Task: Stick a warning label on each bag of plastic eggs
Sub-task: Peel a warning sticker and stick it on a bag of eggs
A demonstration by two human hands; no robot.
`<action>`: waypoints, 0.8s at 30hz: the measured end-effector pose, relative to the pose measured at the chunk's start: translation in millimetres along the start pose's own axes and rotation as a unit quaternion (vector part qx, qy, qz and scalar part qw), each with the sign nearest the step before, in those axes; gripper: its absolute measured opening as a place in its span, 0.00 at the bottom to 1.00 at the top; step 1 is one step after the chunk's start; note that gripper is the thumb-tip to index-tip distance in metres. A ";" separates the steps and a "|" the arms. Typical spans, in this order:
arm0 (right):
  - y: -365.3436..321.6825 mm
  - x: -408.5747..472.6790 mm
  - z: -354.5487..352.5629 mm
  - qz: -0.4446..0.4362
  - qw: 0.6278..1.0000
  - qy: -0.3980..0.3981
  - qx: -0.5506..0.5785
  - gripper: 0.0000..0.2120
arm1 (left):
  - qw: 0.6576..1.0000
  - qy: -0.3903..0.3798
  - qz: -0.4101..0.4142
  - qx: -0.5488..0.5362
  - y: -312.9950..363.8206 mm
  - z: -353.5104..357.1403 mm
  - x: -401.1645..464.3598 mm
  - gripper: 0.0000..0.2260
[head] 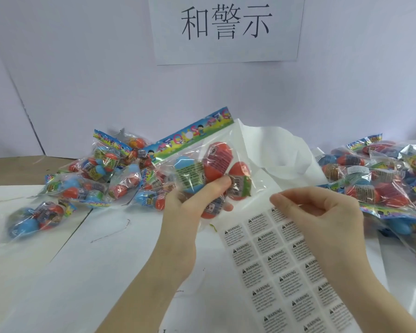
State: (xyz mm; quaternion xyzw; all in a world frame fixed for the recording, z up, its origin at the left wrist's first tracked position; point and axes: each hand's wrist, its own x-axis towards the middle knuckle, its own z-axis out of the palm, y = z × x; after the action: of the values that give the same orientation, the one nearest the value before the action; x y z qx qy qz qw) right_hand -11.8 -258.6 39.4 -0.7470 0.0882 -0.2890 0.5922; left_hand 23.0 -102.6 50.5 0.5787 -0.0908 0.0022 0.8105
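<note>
Bag (202, 169) of eggs is up off the table (58, 272), gripped in my left hand (187, 203), thumb across the front. My right hand (320, 212) pinches at the top edge of the label sheet (274, 267). More bags are heaped left (94, 179) and right (382, 179).

bag (197, 174): clear, glossy, crinkled plastic film
eggs (217, 162): smooth plastic
label sheet (281, 267): glossy backing, probably paper
table (82, 272): matt white
</note>
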 end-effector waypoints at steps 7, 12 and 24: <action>-4.1 1.9 1.0 0.055 0.985 -0.068 0.147 0.13 | 0.999 -0.029 0.002 -0.014 -0.3 0.9 -1.1 0.06; -5.4 1.6 0.3 0.027 0.985 -0.069 0.154 0.18 | 0.997 -0.050 0.014 -0.051 2.7 1.2 -1.2 0.05; -7.3 -0.2 0.9 -0.006 0.984 -0.106 0.146 0.18 | 0.998 -0.006 -0.002 -0.055 2.1 2.2 -1.6 0.10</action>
State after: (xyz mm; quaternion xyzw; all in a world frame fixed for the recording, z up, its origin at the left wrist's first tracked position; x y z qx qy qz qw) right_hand -12.9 -255.7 46.0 -0.6795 -0.0226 -0.2209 0.6993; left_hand 20.9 -103.8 52.9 0.5337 -0.0943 -0.0076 0.8404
